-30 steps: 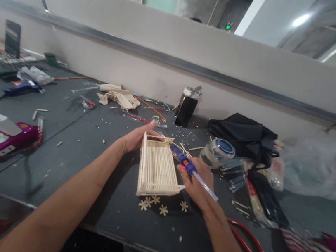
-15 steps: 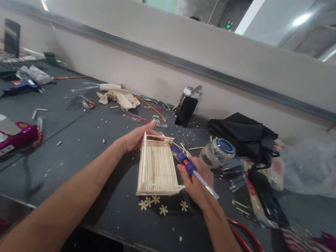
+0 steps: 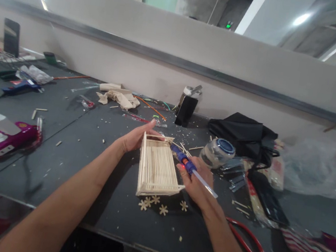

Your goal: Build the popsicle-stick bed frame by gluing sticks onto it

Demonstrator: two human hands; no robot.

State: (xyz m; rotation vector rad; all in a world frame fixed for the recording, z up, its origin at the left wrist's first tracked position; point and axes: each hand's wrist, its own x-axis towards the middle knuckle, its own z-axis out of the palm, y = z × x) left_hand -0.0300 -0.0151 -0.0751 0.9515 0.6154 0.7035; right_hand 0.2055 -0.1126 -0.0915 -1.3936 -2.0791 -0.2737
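A small frame of pale wooden sticks (image 3: 159, 164) sits tilted at the centre of the dark table. My left hand (image 3: 140, 136) grips its far left corner, the thumb raised and the other fingers partly hidden behind the sticks. In my right hand (image 3: 196, 178) is a blue glue gun (image 3: 187, 162) with a clear glue stick out of its back end; its nozzle meets the frame's far right corner. Several flower-shaped wooden pieces (image 3: 163, 209) lie just below the frame's near edge.
Right of my right hand stand a clear jar with a blue lid (image 3: 225, 148) and a black bag (image 3: 242, 130). A phone (image 3: 186, 111) leans behind the frame. Red-handled tool (image 3: 248, 239) lies near my right forearm. A purple glue gun (image 3: 6, 141) rests at the left.
The glue stick at the back of the glue gun has moved very slightly inward. Both hands and the frame stay in place.
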